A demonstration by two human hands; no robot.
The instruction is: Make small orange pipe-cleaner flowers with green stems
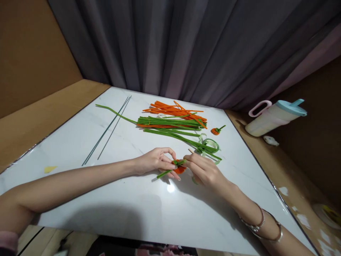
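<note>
Both hands meet over the table (149, 213): left hand (157, 161) fingers and right hand (204, 169) fingers pinch the orange flower (179, 168) (green stem trailing left) to steady it.

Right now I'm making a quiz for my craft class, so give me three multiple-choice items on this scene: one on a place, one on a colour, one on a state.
1. Where does the finished small orange pipe-cleaner flower lie?
A. right of the pipe-cleaner pile
B. beside the two wires
C. on the brown ledge

2. What colour is the lid of the plastic bottle?
A. orange
B. light blue
C. black

3. How does the left hand stand?
A. flat on the white marble table
B. off the table, empty
C. pinching the orange and green piece

Answers:
1 A, it sits just right of the green and orange pile.
2 B, the cap is pale blue.
3 C, its fingers close on the piece, with the right hand pinching it too.
</note>
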